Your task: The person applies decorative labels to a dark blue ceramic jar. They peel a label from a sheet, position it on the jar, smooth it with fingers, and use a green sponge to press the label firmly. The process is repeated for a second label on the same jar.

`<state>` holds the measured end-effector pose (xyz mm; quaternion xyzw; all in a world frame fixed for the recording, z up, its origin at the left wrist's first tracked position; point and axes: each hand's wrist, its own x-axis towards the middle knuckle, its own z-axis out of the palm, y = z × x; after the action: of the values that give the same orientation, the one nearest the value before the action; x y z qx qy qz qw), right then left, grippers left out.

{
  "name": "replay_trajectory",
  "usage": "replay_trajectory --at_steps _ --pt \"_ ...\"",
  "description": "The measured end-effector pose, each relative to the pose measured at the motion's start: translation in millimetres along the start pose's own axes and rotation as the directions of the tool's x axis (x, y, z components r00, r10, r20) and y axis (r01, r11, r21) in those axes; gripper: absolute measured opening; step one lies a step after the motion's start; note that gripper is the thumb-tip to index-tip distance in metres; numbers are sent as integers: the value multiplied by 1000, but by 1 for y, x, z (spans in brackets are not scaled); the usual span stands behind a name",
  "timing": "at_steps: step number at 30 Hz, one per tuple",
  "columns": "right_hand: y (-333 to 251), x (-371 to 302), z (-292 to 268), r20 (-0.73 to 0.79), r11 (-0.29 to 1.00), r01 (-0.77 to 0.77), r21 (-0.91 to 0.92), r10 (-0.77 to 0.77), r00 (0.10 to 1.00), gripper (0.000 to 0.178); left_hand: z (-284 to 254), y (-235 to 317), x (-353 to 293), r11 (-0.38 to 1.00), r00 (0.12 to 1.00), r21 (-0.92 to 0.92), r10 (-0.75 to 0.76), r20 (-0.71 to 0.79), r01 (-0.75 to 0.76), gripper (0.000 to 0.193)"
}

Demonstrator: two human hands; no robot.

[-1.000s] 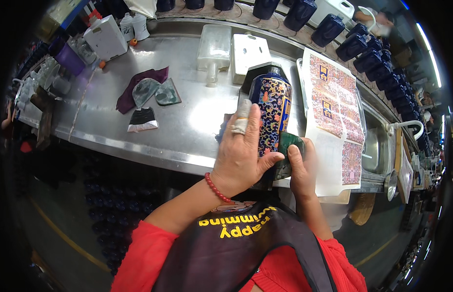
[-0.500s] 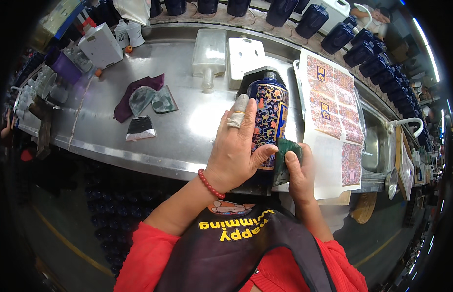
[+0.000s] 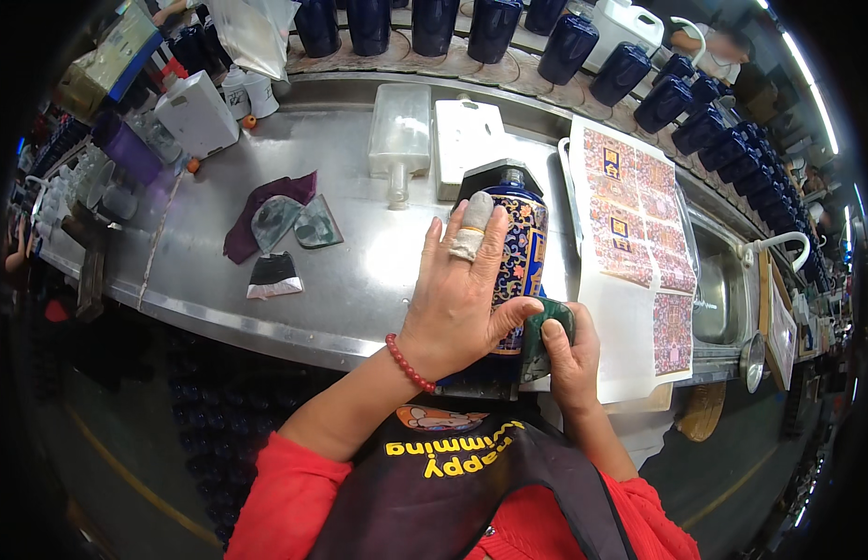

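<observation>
now left hand (image 3: 451,313), fingers a bit spread, lies on the flowery bottle (image 3: 518,257), mid-frame; right hand (image 3: 574,362) pinches a green scraper (image 3: 553,317), maybe smoothing; next rub needs care.

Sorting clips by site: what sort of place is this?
Probably a bottle-decorating workshop or factory: a long row of dark blue bottles, a sheet of patterned prints near the steel worktop, and a similarly patterned bottle under the left hand.
</observation>
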<state>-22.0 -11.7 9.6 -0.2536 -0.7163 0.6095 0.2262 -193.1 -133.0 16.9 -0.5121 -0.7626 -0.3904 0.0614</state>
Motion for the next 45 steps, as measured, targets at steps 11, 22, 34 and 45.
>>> replay_trajectory --at_steps 11,22,34,45 --pt "4 1 0 0 1000 16 -13 -16 1000 26 -3 6 21 982 993 146 113 38 -118 95" --pt "5 1 1 -11 999 49 -16 -49 999 26 -6 -13 18 975 989 -171 -136 66 145 96" --pt "6 2 2 -32 996 59 -60 -61 998 29 -1 -17 -5 968 1000 -250 27 2 -25 94" --pt "4 2 5 -46 995 86 -59 -88 995 28 1 -6 -32 980 984 -87 175 -28 -177 88"
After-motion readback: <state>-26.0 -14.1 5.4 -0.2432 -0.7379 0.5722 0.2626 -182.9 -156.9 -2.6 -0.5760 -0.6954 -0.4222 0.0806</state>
